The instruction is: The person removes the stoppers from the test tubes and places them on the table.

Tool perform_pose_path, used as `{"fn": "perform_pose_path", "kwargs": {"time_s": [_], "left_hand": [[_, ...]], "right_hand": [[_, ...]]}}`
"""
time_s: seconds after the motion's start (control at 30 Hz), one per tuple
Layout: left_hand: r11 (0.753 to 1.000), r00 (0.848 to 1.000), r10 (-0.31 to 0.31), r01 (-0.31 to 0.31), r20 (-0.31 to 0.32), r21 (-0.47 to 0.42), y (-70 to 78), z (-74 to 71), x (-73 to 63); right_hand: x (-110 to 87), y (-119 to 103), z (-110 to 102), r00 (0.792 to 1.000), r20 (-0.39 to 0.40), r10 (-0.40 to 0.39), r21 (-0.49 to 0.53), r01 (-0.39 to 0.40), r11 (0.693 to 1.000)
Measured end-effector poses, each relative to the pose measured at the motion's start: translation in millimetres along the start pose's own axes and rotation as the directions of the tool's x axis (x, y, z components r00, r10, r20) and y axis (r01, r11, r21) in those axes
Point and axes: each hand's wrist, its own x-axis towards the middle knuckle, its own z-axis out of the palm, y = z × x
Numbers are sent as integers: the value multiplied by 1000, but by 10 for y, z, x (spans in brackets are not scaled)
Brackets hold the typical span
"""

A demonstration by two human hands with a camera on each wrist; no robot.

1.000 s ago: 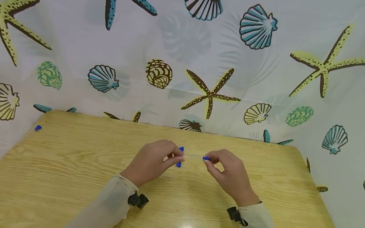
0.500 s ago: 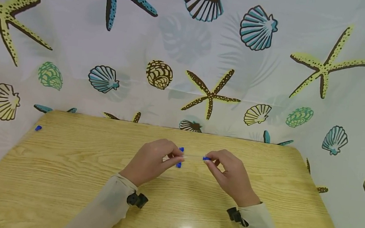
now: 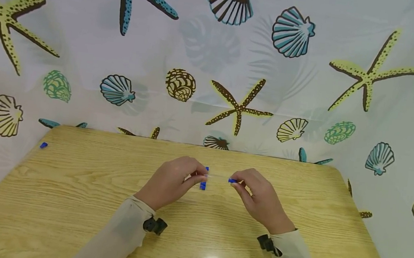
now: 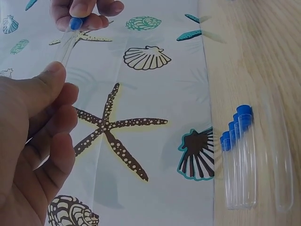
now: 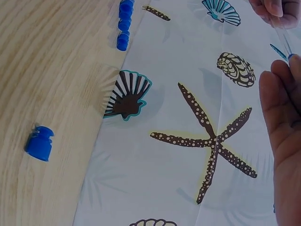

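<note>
Pinching clear test tube (image 4: 69, 46) in left hand (image 3: 172, 183), blue stopper (image 4: 75, 23) at its right end in right hand (image 3: 260, 199); could slip if pressed askew.

The person wears long, plain cream sleeves (image 3: 116, 231), lightly creased — each with a small black wrist camera (image 3: 149, 224) at its end. The left hand (image 3: 172, 182) and right hand (image 3: 262, 200) are bare
</note>
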Motion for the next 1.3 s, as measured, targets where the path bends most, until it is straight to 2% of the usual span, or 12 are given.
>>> {"fn": "perform_pose_path", "kwargs": {"time_s": [0.33,0.6,0.83,1.13,1.3], "left_hand": [[999,998,-50,50,26,-10,41,5,5],[999,999,-42,42,28,-2,26,-8,2],[999,999,-35,36,-8,24,10,7,3],[999,999,-28,26,-36,-38,15,3,2],[999,999,-20,19,-47,-34,28,6,3]], "right_hand": [[8,-47,24,993,-100,64,-28,-67,997],[-2,-4,31,994,-97,54,-99,-63,993],[12,-11,24,997,-76,26,-115,-35,993],[18,9,42,999,-40,4,-38,-6,999],[26,-4,48,999,-43,-16,-6,16,1000]]}}
